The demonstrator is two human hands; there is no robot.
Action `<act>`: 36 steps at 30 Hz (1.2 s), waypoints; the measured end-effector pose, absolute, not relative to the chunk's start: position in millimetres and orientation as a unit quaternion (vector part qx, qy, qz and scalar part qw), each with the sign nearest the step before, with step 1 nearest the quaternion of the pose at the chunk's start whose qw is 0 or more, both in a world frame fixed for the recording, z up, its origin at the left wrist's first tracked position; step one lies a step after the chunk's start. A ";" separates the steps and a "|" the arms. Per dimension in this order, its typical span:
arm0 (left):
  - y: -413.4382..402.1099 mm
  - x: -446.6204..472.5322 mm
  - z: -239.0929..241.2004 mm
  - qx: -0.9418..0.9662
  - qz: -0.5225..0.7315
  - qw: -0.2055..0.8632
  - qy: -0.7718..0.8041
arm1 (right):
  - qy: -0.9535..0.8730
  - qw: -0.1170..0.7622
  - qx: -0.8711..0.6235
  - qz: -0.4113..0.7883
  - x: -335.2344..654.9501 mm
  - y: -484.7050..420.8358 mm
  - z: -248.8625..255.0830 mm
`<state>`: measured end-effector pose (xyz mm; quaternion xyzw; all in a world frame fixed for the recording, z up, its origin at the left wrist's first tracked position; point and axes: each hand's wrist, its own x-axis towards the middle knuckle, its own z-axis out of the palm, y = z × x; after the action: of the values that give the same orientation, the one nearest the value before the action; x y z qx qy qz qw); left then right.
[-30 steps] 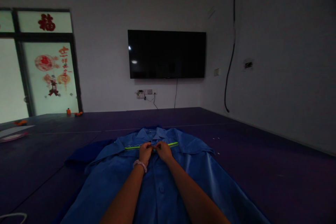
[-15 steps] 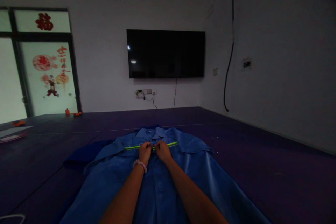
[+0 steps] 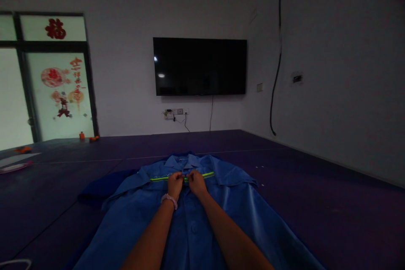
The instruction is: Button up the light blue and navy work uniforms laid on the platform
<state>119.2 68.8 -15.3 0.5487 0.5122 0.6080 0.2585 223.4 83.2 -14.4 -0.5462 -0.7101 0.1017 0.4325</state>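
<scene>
A blue shirt (image 3: 139, 219) lies front up on the purple surface, its collar pointing away from me and a yellow-green stripe crossing the chest. My left hand (image 3: 175, 184), with a pink band at the wrist, pinches the front placket at the stripe. Close beside it, my right hand (image 3: 196, 182) pinches the other side of the same spot. The fingertips of both almost meet, and they hide whatever small part of the placket lies between them. A button (image 3: 194, 228) shows lower down the front.
Darker blue cloth (image 3: 106, 183) lies under the shirt's left side. Small white bits (image 3: 260, 167) lie to the right on the purple surface (image 3: 316, 202). Orange objects (image 3: 94, 139) and a pink-rimmed plate-like item (image 3: 14, 168) are at left. A television (image 3: 201, 66) hangs on the far wall.
The view has tilted very slightly. Both hands stay at the same place on the placket, with only a tiny shift of the fingers.
</scene>
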 end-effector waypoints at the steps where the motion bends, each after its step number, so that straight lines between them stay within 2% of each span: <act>1: 68.7 119.2 -15.2 0.551 0.605 0.253 0.516 | -0.711 0.432 -0.544 0.104 224.1 82.8 -14.2; 16: 64.7 121.0 -12.2 0.569 0.569 0.149 0.575 | -0.712 0.421 -0.549 0.120 225.5 81.2 -14.8; 36: 66.2 121.3 -12.1 0.577 0.577 0.164 0.554 | -0.716 0.418 -0.547 0.116 227.2 81.2 -13.7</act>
<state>121.3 66.2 -12.1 0.5771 0.5544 0.5769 0.1637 227.2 81.2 -13.7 -0.5467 -0.7160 0.1161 0.4183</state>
